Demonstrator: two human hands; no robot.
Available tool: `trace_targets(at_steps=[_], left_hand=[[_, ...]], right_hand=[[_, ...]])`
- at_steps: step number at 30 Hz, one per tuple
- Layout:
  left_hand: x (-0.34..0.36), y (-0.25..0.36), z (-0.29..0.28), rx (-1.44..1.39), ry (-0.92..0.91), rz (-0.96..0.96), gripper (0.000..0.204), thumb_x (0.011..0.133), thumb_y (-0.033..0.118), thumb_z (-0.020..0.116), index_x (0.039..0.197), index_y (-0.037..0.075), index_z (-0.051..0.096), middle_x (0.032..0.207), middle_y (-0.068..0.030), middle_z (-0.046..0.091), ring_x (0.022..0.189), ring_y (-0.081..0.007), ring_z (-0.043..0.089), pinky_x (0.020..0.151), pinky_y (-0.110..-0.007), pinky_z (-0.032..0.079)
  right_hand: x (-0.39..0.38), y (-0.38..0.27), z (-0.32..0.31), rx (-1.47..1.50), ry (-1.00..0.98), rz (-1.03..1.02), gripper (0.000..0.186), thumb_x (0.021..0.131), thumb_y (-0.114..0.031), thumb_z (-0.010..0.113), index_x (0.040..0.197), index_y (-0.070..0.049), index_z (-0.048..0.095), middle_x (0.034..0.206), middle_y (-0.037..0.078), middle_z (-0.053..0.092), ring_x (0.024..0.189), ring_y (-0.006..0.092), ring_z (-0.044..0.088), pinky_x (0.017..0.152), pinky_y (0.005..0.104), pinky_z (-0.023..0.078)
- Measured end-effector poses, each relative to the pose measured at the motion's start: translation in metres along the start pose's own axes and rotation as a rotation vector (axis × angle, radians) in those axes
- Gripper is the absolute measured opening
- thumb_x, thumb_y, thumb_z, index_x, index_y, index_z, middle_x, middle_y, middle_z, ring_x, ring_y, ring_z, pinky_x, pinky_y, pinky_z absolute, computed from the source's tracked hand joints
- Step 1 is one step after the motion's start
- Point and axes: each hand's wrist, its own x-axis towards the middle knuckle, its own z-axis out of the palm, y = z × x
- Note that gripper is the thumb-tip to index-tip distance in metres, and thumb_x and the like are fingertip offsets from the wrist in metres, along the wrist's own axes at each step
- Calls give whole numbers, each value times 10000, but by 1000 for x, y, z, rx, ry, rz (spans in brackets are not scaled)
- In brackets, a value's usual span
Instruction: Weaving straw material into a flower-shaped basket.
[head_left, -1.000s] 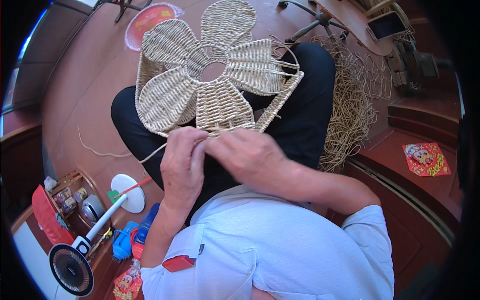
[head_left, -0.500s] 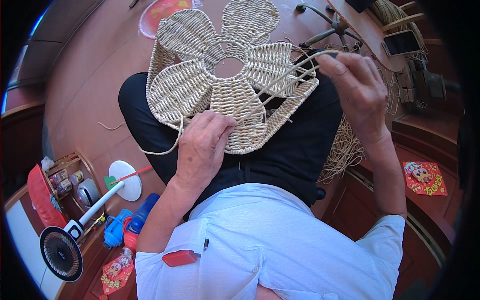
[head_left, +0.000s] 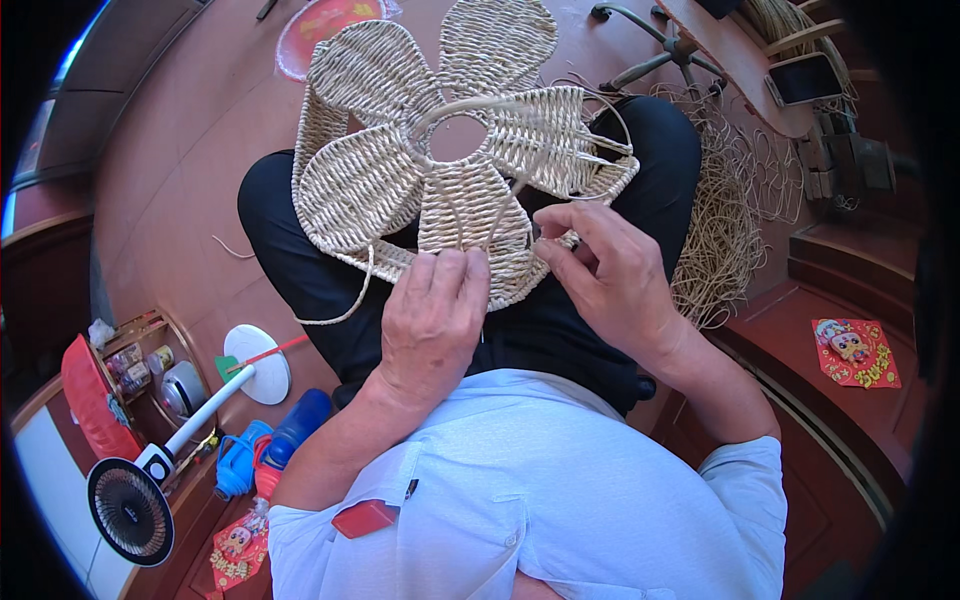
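Observation:
A flower-shaped straw basket (head_left: pixel 375 175) with wide woven petals round a central hole rests across my lap. My left hand (head_left: pixel 435 305) is closed over the nearest petal, its fingertips pressed on the weave. Beside that petal's right edge is my right hand (head_left: pixel 608 270), thumb and forefinger apart with nothing visible between them. A loose straw strand (head_left: pixel 490 103), partly blurred, arches over the central hole and the near petals. Another strand end (head_left: pixel 362 290) hangs down at the left of my left hand. Looped strands stick out at the right petal.
A heap of loose straw (head_left: pixel 725 250) lies on the floor at the right, near a chair base (head_left: pixel 680 50). On the left stand a white fan (head_left: pixel 130 510), a blue bottle (head_left: pixel 300 425) and a wooden box (head_left: pixel 160 350) of small items. A phone (head_left: pixel 805 80) lies at the upper right.
My right hand has come down and left from the far right to the near petal, and the strand it held now lies loose over the basket. My left hand has shifted slightly right.

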Motion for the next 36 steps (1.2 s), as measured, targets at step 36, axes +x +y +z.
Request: trace_targets(at_steps=[36], left_hand=[[-11,-1,3,-705,-131,-409,438,972,103,820,1378,73,657,717,-47,568,618,-206,584,608,-378,494]], right_hand=[[35,1,31,835,-369,926,749,991,20,648,1669,67,331,841,35,607,602,108,557,480,279,441]])
